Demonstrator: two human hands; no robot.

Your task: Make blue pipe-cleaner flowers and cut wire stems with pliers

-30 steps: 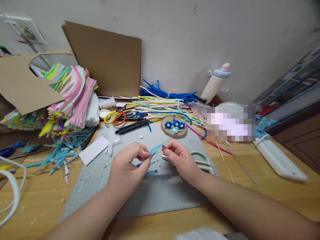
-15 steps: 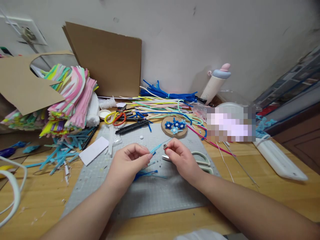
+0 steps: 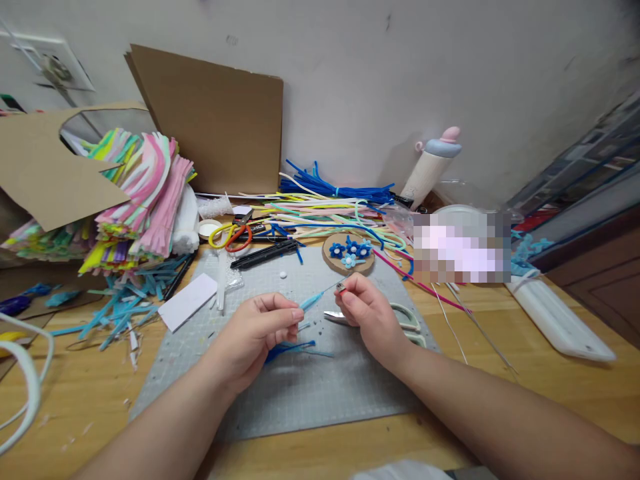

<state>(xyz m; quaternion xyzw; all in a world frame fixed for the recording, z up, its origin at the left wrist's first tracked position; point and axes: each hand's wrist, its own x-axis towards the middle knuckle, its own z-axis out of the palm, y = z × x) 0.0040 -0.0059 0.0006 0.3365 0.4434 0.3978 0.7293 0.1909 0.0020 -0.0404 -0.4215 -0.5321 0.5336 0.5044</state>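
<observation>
My left hand [image 3: 257, 337] pinches a light blue fuzzy strip [image 3: 313, 301] over the grey cutting mat [image 3: 320, 400]. A thin wire runs from the strip's far end toward my right hand [image 3: 373, 320]. Between my right thumb and forefinger is a small red and metal tool [image 3: 341, 288], mostly hidden by the fingers. Pale-handled scissors [image 3: 334, 317] lie partly under my right hand. Blue pipe cleaner pieces [image 3: 295, 347] rest on the mat beside my left hand. Beyond the hands, a round cardboard piece [image 3: 367, 267] holds several blue flowers [image 3: 351, 249].
Black pliers-like tools [image 3: 265, 255], yellow-red scissors [image 3: 240, 238] and a white card [image 3: 188, 302] lie behind and left. Pipe cleaners [image 3: 330, 213] line the back, beside a bottle [image 3: 430, 170]. Two wires [image 3: 480, 327] and a plastic-wrapped pack [image 3: 560, 320] are at the right.
My right hand has moved slightly right with the small tool, leaving a little more space between the hands. My left hand has shifted slightly, and more of the light blue strip shows.
</observation>
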